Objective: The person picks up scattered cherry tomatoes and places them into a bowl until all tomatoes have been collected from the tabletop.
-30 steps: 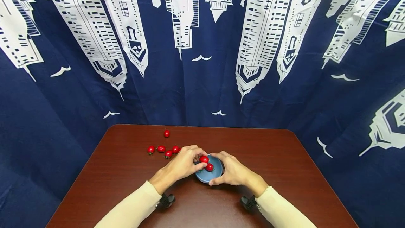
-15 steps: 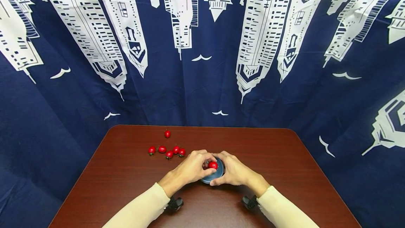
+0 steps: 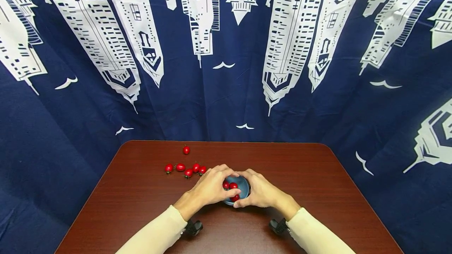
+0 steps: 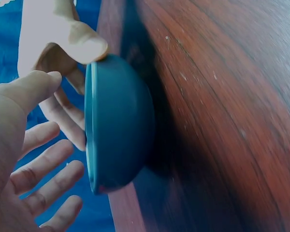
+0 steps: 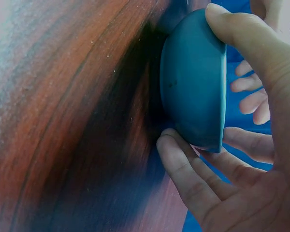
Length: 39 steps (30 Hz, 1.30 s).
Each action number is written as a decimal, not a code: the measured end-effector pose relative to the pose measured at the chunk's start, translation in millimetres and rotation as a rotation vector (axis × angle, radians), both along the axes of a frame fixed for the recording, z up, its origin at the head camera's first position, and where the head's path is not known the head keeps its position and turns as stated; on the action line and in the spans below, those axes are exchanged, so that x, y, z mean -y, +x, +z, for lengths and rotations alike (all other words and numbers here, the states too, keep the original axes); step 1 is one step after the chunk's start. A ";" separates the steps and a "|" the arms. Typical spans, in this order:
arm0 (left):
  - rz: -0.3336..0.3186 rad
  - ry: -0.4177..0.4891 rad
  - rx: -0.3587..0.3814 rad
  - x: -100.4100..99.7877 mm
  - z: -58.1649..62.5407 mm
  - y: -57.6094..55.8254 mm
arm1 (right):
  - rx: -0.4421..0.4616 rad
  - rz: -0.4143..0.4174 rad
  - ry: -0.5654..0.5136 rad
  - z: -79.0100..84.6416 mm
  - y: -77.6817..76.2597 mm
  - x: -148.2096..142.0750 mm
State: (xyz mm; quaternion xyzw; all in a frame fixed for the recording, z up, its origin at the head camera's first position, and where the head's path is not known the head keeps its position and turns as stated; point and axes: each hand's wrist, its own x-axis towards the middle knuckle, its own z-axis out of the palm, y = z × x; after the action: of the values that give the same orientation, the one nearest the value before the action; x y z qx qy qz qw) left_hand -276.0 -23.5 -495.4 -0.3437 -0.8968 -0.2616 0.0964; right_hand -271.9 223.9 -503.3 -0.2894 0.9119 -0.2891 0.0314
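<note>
**Left hand (image 3: pixel 214 185) has let go, and three tomatoes (image 3: pixel 233 185) now show in the bowl (image 4: pixel 120 123)**

Half a second back I could only see one, pinched over the bowl.

Biggest stuff first: printed blue cloth (image 3: pixel 226 101) hangs past the far edge, not in anyone's way. The worktop (image 3: pixel 300 167) is shiny wood grain, so I'd expect the bowl to slide if nudged.

Both hands crowd the rim. Left fingers are spread, holding nothing, and block part of my view inside. Right hand (image 3: pixel 260 189) grips the bowl, thumb near side, fingers round the far side.

Bowl looks stiff and smooth (ceramic or plastic, can't tell). Probably light enough one-handed, and that rim-and-wall hold is where I'd grab too.

Tomatoes: likely light and slick, keen to roll, and they'd split if squeezed hard. I'd pinch gently round the middle, clear of the green tops. Six loose tomatoes (image 3: pixel 180 167) lie to the left, the closest just beside the left hand, which sits between them and the bowl.
</note>
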 end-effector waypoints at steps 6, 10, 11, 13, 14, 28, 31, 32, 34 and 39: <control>0.018 0.005 0.006 8.6 0.6 -0.6 | -0.009 -0.014 0.018 -0.5 0.4 0.6; 0.019 0.025 0.013 15.5 3.5 -2.4 | -0.025 -0.013 0.023 0.3 -0.3 2.0; 0.020 0.031 0.009 17.6 4.4 -3.3 | -0.028 -0.013 0.025 0.6 -0.4 2.1; 0.022 0.042 -0.001 21.9 6.4 -5.3 | -0.034 -0.010 0.028 1.2 -0.7 2.4; 0.026 0.045 -0.004 24.4 7.6 -6.1 | -0.038 -0.011 0.029 1.2 -0.7 2.4; 0.162 0.028 0.030 64.7 13.8 -23.7 | -0.009 -0.028 0.021 0.2 1.8 0.5; 0.179 -0.011 0.011 72.2 12.8 -29.9 | -0.014 -0.029 0.018 -0.4 1.8 0.4; 0.181 -0.020 0.013 74.5 12.6 -31.8 | -0.017 -0.029 0.018 -0.8 1.8 0.4; 0.184 -0.044 0.024 78.6 11.9 -35.5 | -0.020 -0.033 0.015 -0.9 1.9 0.4; 0.174 -0.118 0.055 87.7 5.5 -43.8 | -0.029 -0.032 0.015 -0.6 2.9 -0.1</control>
State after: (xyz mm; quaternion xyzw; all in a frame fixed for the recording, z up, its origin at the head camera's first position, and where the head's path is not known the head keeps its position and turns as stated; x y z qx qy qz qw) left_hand -319.7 -111.2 -489.9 -0.2621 -0.9394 -0.2082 0.0738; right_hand -269.0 224.0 -504.0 -0.2786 0.9190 -0.2785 0.0157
